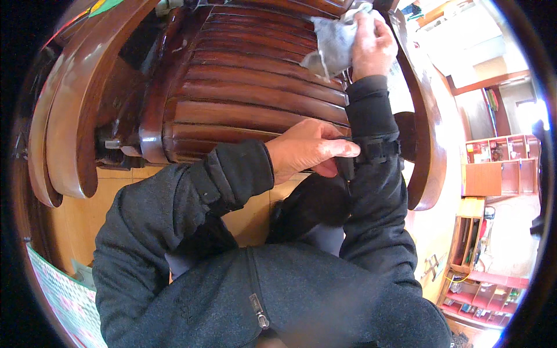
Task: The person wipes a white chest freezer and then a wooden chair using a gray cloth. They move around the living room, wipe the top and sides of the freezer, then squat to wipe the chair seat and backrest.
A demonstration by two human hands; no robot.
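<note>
My right hand [375,45] grips a grey cloth [335,43] at the far right of a wooden chair's slatted seat [261,82]. The cloth is crumpled, and its loose end lies over the slats. Close to the right forearm, my left hand [304,148] has its thumb and fingers around a small dark piece [346,165]. Whether that piece is a strap of the right sleeve [376,148] or a separate object, I cannot tell. The seat is glossy reddish brown, with narrow gaps between its slats.
Curved wooden armrests [72,126] [424,130] flank the seat. Below it shows a tan tiled floor [248,217]. Shelves [500,165] and a red rack [483,296] with small items stand at the right. A patterned cloth [65,296] hangs at lower left.
</note>
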